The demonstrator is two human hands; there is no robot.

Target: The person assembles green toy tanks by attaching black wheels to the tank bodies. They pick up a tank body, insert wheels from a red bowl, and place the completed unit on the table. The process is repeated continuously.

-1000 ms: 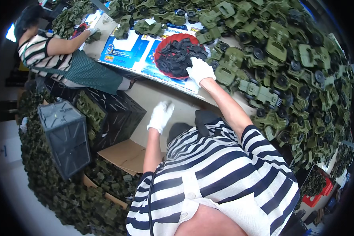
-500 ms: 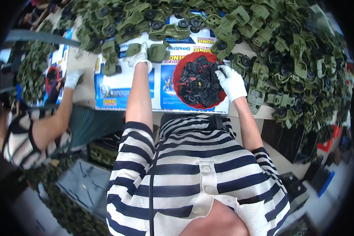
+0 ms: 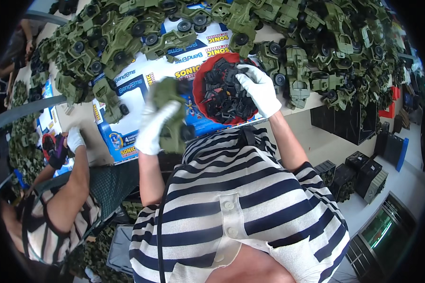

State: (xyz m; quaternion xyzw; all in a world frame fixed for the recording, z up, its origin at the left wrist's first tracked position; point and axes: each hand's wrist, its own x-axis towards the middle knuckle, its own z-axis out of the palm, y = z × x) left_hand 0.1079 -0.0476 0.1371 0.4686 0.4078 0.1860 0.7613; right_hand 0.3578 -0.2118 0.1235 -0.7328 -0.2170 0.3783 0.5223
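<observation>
The left hand [image 3: 152, 129] clamps a green toy vehicle [image 3: 174, 131] as the right hand [image 3: 260, 89], grip unclear, reaches a red bowl's [image 3: 198, 87] many remaining black parts [image 3: 223, 96].

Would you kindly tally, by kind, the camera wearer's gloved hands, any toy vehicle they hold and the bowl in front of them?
White-gloved hands, left hand and right hand: 2
Held green toy vehicle: 1
Red scalloped bowl: 1
Total: 4
The black parts and heaped vehicles overlap too much to count.
</observation>
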